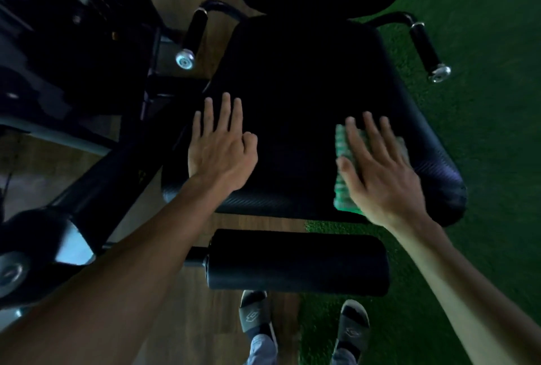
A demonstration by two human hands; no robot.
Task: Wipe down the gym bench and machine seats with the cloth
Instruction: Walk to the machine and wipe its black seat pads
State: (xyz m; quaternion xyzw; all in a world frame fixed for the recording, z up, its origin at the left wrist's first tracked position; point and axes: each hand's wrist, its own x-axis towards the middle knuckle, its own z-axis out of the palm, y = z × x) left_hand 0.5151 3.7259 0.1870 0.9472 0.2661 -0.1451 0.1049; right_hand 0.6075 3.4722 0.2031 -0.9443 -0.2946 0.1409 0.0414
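Right hand point(380, 171): palm down, fingers spread and flat, pressing the cloth against the seat; nothing gripped.
Cloth point(344, 159): green-and-white patterned, folded, on the right half of the seat pad, mostly covered by the right hand.
Left hand point(222, 145): fingers extended, index curled, resting empty and flat on the seat's left half, well apart from the cloth.
Machine seat point(298, 95): black padded cushion with a dark backrest beyond.
Side handles point(194, 34): black grips with chrome end caps, one on each side.
Roller pad point(295, 262): black cylinder just below the seat's front edge.
Floor: wood point(181, 329) left, green turf point(483, 101) right.
Feet: grey slide sandals point(254, 315).
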